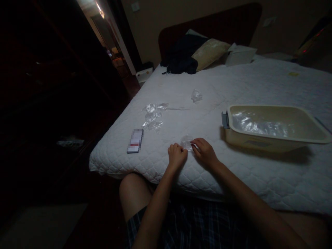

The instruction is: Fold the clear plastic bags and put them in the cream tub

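Between my hands, near the front edge of the bed, is a small clear plastic bag (pixel 185 141). My left hand (pixel 177 154) is closed, its fingers curled at the bag's left lower side. My right hand (pixel 204 151) pinches the bag's right side between thumb and fingers. Farther up the quilted white bed cover (pixel 178 121) lie several crumpled clear bags (pixel 153 116), and one more crumpled piece of plastic (pixel 196 96) lies apart from them. What is inside the bag in my hands, if anything, is too blurred to tell.
A cream plastic bin (pixel 259 142) with grey handles stands on the right, with clear plastic bags (pixel 261 125) inside. At the left lies a phone (pixel 135 141), its screen blurred. Dark clothing (pixel 181 55), a pillow (pixel 210 53) and a white box (pixel 240 56) sit by the headboard.
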Motion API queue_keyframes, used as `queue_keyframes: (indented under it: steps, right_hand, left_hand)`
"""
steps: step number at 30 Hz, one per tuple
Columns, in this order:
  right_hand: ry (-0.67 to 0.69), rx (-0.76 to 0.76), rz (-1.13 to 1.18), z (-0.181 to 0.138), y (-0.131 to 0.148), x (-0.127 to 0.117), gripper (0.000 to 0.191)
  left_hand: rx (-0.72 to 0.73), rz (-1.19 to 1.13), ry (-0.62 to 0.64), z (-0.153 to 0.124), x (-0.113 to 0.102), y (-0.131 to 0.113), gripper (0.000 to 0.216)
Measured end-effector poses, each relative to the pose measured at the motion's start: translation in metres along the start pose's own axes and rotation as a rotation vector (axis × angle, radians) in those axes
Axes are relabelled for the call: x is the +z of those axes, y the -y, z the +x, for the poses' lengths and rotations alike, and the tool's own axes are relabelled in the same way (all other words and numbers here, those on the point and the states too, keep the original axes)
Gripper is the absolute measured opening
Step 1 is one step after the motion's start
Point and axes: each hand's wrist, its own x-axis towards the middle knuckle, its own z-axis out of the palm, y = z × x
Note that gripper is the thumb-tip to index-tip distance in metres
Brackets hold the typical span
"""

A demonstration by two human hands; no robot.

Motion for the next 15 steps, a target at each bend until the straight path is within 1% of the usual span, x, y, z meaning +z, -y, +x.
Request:
queue_keyframes:
  steps: [2, 5, 8, 9, 11, 13, 14, 15]
  right_hand:
    - [0.037, 0.005, 0.004, 0.004, -0.004, 0.007, 0.019]
    - [0.074, 0.079, 0.068, 0.005, -0.016, 0.02, 0.017]
    - [0.088, 0.148, 0.123, 0.003, -0.026, 0.029, 0.016]
    - [0.09, 0.159, 0.134, 0.002, -0.028, 0.03, 0.016]
    - [0.094, 0.17, 0.155, 0.001, -0.03, 0.03, 0.016]
    - [0.103, 0.177, 0.167, 0.001, -0.029, 0.029, 0.017]
    - [0.107, 0.18, 0.168, 0.002, -0.028, 0.028, 0.017]
    - [0.111, 0.182, 0.167, 0.002, -0.028, 0.028, 0.017]
  left_hand:
    - [0.002, -0.024, -0.013, 0.001, 0.0, 0.001, 0.01]
    - [0.006, -0.082, -0.006, 0.002, -0.002, 0.005, 0.011]
    - [0.041, -0.171, -0.003, 0.001, -0.003, 0.011, 0.014]
    - [0.058, -0.212, -0.021, 0.0, -0.003, 0.014, 0.013]
    - [0.099, -0.281, -0.111, -0.003, -0.004, 0.02, 0.015]
    - [0.19, -0.271, -0.213, -0.007, -0.005, 0.026, 0.031]
    - [0.269, -0.228, -0.236, -0.008, -0.006, 0.029, 0.037]
    - [0.365, -0.169, -0.232, -0.009, -0.008, 0.031, 0.04]
